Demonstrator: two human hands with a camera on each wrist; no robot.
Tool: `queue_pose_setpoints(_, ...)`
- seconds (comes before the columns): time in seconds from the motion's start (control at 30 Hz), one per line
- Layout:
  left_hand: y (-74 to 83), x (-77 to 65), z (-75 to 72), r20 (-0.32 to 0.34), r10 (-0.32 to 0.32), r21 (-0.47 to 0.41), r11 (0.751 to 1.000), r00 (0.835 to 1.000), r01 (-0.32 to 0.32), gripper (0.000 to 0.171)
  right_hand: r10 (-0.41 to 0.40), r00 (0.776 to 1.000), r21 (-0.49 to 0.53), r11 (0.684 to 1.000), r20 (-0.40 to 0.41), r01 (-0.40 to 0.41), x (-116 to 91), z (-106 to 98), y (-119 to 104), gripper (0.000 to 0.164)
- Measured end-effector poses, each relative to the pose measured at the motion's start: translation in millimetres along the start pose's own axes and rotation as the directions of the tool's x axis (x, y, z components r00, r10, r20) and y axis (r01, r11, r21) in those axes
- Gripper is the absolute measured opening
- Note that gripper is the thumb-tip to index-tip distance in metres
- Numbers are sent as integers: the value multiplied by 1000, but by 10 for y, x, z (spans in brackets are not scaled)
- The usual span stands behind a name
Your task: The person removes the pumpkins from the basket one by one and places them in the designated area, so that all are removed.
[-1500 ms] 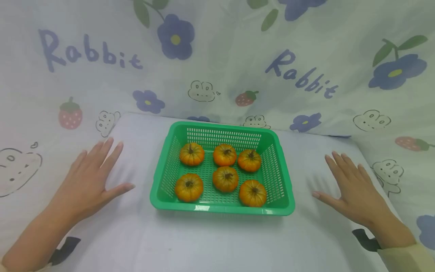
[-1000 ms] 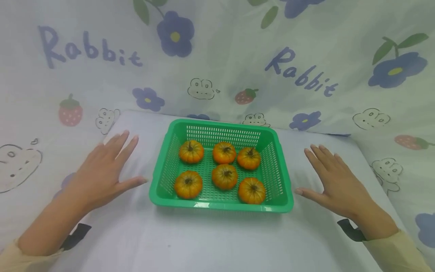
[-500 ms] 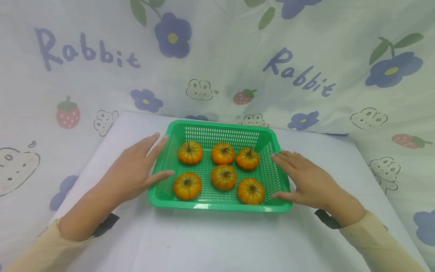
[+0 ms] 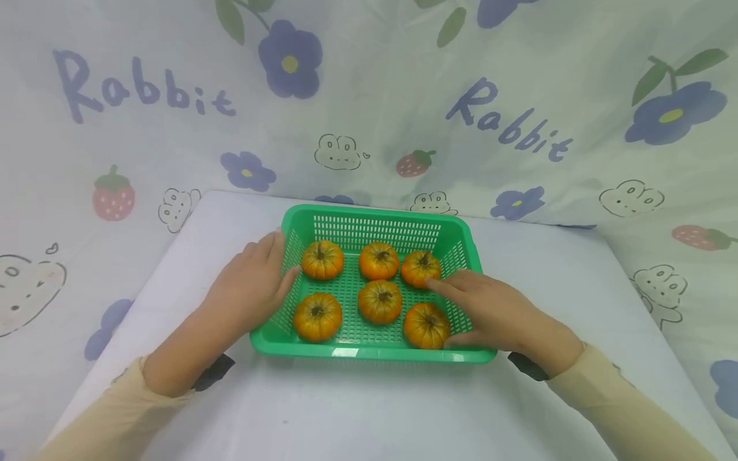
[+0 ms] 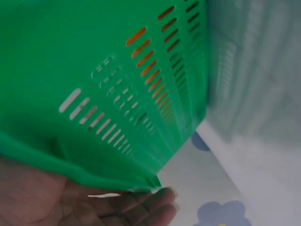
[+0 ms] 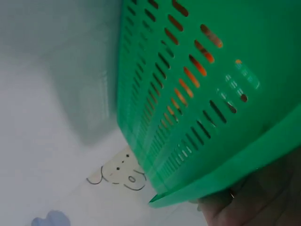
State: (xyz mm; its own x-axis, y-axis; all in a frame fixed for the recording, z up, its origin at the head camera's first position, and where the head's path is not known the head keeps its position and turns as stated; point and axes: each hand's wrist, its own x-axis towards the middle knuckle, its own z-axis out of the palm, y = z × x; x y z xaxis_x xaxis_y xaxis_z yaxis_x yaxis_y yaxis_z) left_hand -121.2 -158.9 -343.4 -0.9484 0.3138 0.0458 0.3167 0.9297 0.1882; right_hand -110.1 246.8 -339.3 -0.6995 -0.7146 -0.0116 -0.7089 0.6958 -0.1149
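A green plastic basket (image 4: 398, 353) with slotted walls holds several small orange pumpkins. My left hand (image 4: 245, 285) lies over the basket's left rim, its thumb above the inside. In the left wrist view, the palm is against the rim and the fingers (image 5: 153, 207) extend past it. Across the right rim, my right hand (image 4: 492, 310) reaches inward with extended fingers. Its fingertips overlap the back right pumpkin (image 4: 421, 266), and its thumb is beside the front right pumpkin (image 4: 425, 325). From the right wrist, the basket's outer wall (image 6: 263, 52) hides most of that hand.
The basket stands on a white-covered table (image 4: 346, 416). Behind it hangs a pale cloth (image 4: 369, 83) printed with flowers, rabbits and strawberries. Other pumpkins sit at the back left (image 4: 321, 259), back middle (image 4: 378, 260), front left (image 4: 317, 317) and centre (image 4: 379, 302).
Both hands have moved inward from the table's sides to the basket's left and right rims. The right fingers now reach over the inside. The basket and pumpkins stay in place.
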Motion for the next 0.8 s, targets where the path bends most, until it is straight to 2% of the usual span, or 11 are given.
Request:
queue_pose_setpoints(0.13,38,30,29,-34,-20,17,1000,999,21,67,11,999,-12,1000,52,-11,66,6,-41,90)
queue_pose_setpoints(0.3,56,27,32,-54,-77,20,997,996,78,62,21,996,-8,1000,87,-20,128,23,-61,79)
queue_pose_setpoints(0.5,86,31,39,-24,-152,-7,988,988,152,58,30,989,-7,1000,146,-29,192,42,-61,76)
queue_pose_setpoints(0.67,111,37,74,-24,-170,1,985,985,170,56,48,983,-22,999,177,-45,222,100,-37,74)
queue_pose_setpoints(0.8,103,22,102,-26,-182,3,983,983,182,57,49,985,-28,999,168,-45,236,138,-30,74)
